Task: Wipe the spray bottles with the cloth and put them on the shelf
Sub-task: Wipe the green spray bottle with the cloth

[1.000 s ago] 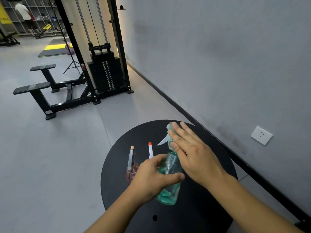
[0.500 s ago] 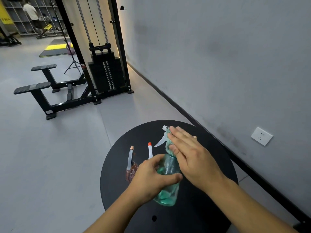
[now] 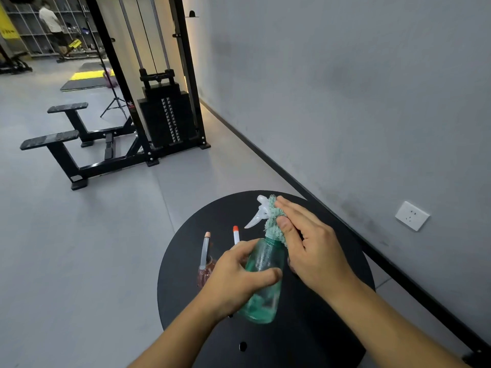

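On the left of the round black desk [image 3: 332, 328] stands a brown bottle [image 3: 206, 272], and just beside it a second bottle's red tip [image 3: 235, 229] shows. The left hand [image 3: 239, 274] is wrapped around the middle of the green bottle [image 3: 263, 282], holding it tilted over the desk. It looks light, smooth and probably slippery, so the fat middle is the best place to hold. The right hand [image 3: 308, 245], fingers flat, presses the soft green cloth [image 3: 275, 224] on the bottle's neck.
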Demonstrator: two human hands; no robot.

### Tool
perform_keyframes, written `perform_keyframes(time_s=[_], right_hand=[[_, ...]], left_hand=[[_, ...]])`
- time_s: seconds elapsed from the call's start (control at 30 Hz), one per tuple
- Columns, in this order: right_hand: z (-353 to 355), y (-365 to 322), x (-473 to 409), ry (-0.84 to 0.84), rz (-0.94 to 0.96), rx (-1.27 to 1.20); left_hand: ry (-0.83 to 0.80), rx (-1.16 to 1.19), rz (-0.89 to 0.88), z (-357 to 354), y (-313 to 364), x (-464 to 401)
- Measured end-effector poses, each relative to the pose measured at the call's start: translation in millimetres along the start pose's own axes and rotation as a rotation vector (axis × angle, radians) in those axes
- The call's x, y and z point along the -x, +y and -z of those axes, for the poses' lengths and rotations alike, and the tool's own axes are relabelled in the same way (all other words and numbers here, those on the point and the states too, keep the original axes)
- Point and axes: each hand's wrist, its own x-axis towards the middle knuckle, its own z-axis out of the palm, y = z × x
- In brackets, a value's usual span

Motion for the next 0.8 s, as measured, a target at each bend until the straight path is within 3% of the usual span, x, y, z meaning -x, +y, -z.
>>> perform_keyframes(time_s=[0.2, 0.33, 0.53, 0.8], right_hand=[[-1.5, 0.6, 1.8, 0.026, -0.001, 0.008], [0.7, -0.3, 0.1, 0.029, 0.0, 0.018], [-2.5, -0.5, 3.0, -0.016, -0.003, 0.018], [-7.3, 4.5, 2.9, 0.029, -0.106, 0.046]], left_hand=[[-0.012, 0.064, 0.036, 5.1, 4.1, -0.5], [-0.048, 0.02, 0.015, 2.5, 9.2, 3.0], [0.019, -0.008, 0.016, 2.7, 8.7, 2.2], [-0.065, -0.127, 0.009, -1.5, 7.7, 5.1]])
